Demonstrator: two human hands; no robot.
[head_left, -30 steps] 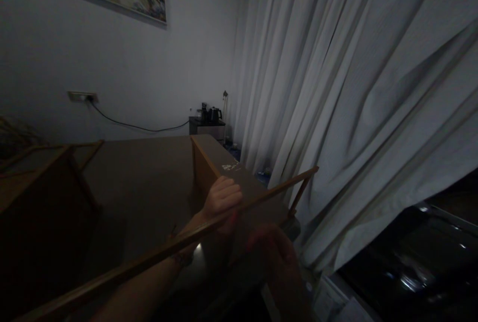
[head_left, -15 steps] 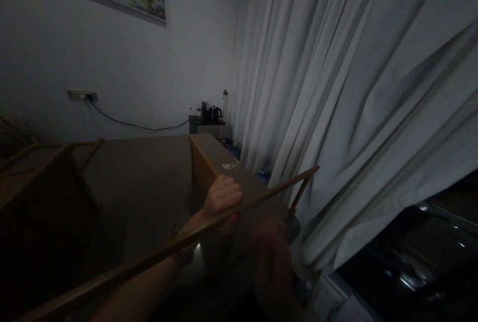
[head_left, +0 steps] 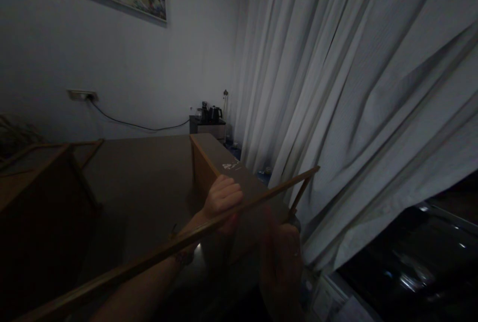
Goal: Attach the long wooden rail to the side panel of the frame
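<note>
My left hand (head_left: 223, 196) is closed in a fist just behind a long wooden rail (head_left: 160, 252), which crosses in front of it. Its thumb shows below the rail, and what the fingers hold is hidden. A bracelet (head_left: 183, 257) circles the left wrist. My right hand (head_left: 284, 252), dark and blurred, is below the rail's right part, near a short wooden strut (head_left: 299, 194) that joins the rail's end. Its fingers are smeared by motion. Beyond the left hand, a wooden panel edge (head_left: 203, 160) borders a flat brown surface (head_left: 149, 162).
A wooden frame piece (head_left: 70, 162) stands at left. Whitish scraps (head_left: 230, 165) mark the brown ledge. A black kettle (head_left: 214, 113) stands on a small cabinet (head_left: 209, 129) by the wall. Pale curtains (head_left: 336, 88) hang right, above a glossy black object (head_left: 414, 257).
My right hand has shifted slightly right and turned, showing more of its back and a ring. My left hand and the rail stay where they were.
</note>
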